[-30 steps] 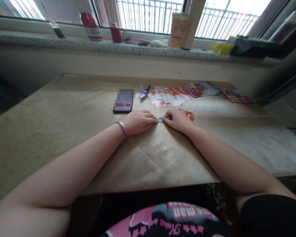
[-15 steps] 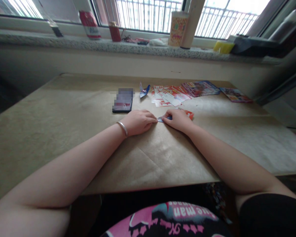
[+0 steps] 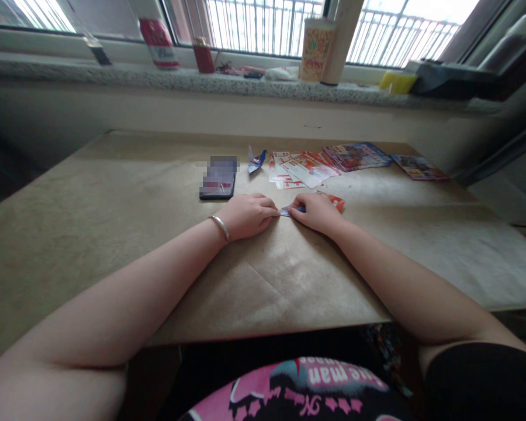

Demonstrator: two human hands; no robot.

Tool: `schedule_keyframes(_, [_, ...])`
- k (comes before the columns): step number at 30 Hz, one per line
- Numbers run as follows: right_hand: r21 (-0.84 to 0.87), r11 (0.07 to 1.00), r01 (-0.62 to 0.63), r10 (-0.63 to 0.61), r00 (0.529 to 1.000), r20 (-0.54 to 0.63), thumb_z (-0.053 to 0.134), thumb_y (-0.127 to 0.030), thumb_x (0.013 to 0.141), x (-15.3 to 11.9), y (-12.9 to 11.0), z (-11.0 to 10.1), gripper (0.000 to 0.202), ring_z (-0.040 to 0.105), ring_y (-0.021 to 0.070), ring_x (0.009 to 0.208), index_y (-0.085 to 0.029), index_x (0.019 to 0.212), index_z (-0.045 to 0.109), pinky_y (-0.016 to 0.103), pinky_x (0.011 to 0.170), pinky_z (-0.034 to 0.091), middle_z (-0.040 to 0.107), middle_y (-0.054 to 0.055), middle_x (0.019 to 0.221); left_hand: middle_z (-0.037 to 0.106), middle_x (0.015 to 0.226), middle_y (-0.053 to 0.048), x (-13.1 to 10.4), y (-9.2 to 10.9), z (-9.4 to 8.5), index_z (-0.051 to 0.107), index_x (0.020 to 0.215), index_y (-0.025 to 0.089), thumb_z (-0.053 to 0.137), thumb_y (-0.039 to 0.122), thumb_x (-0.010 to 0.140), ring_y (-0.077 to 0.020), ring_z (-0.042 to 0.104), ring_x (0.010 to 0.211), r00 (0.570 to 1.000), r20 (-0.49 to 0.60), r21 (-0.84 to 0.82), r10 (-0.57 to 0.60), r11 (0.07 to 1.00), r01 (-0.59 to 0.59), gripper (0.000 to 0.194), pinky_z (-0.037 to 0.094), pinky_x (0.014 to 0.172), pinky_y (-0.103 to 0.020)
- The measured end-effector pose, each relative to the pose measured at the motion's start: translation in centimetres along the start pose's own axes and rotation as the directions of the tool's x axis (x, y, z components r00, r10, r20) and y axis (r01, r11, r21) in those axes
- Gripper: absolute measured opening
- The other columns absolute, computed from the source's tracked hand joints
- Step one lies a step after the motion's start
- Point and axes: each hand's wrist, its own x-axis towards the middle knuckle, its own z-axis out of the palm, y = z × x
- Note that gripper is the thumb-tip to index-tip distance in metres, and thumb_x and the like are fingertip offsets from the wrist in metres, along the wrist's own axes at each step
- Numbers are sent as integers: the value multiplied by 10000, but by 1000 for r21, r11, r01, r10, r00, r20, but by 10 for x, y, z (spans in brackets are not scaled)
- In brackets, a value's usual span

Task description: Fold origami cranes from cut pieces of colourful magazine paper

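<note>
Just beyond the middle of the near edge of the table [image 3: 263,304], my R hand [image 3: 315,211] pinches the small blue paper [image 3: 284,211]; L hand [image 3: 249,216] fingertips touch its end, can't tell if gripping. Prob. pressing a fold; next move calls for steady R pinch, light L pressure, IMO. Orange paper [image 3: 338,203] sits beside R hand. Phone [image 3: 221,182], red-white sheets [image 3: 307,169] lie twd far edge. Vs. earlier frame, hands & blue paper approx. unchanged.

Glossy dark phone [image 3: 219,179], creased printed paper [image 3: 286,211], speckled stone-like sill [image 3: 127,77], shiny metallic bangle [image 3: 220,227].
</note>
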Motion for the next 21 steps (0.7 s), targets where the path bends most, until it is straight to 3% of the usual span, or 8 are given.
schedule_keyframes(13, [-1,1000,-5,5,1000,-2,552,-409,864,-1,-1,-1,240,652,224,877,-213,833,687,337,798,415,745,55,907,742,1037,-7,-2,-7,-6,755,904,213,497,175,821,-188,685,916,998,27,-16,-49,999,49,273,546,832,-326])
schedule_keyframes(21, [20,1000,3,-3,1000,-13,562,-401,858,-2,0,0,229,648,219,863,-215,829,692,329,767,420,742,60,896,742,1032,-15,-9,-16,-1,731,901,202,473,165,832,-176,679,949,997,-17,-141,-69,988,66,270,542,878,-315])
